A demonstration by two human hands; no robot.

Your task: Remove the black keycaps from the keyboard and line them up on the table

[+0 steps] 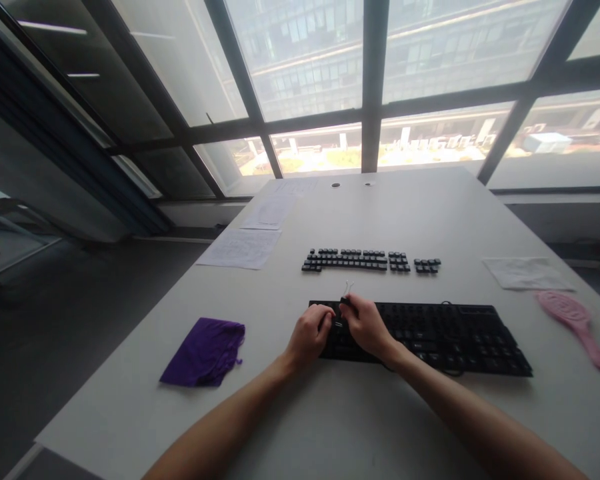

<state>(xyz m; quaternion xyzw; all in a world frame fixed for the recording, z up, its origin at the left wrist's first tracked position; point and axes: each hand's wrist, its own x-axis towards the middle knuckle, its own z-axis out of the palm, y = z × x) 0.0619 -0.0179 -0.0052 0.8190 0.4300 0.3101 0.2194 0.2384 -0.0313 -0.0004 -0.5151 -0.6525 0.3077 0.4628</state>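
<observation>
A black keyboard (450, 333) lies across the table in front of me, some of its keycaps off at the left end. My left hand (307, 331) is closed over the keyboard's left end, fingers curled and thumb bent in. Just to its right, my right hand (365, 323) pinches a keycap puller (347, 291) with a dark handle; its two thin wire prongs point up and away from me. The fingers hide part of the handle. Beyond the keyboard, loose black keycaps (350, 261) stand in rows laid out like a keyboard.
A purple drawstring pouch (203, 352) lies to the left. Printed paper sheets (240, 249) run along the left table edge. On the right are a white packet (527, 273) and a pink hairbrush (575, 320). The white table (405, 213) reaches toward the windows.
</observation>
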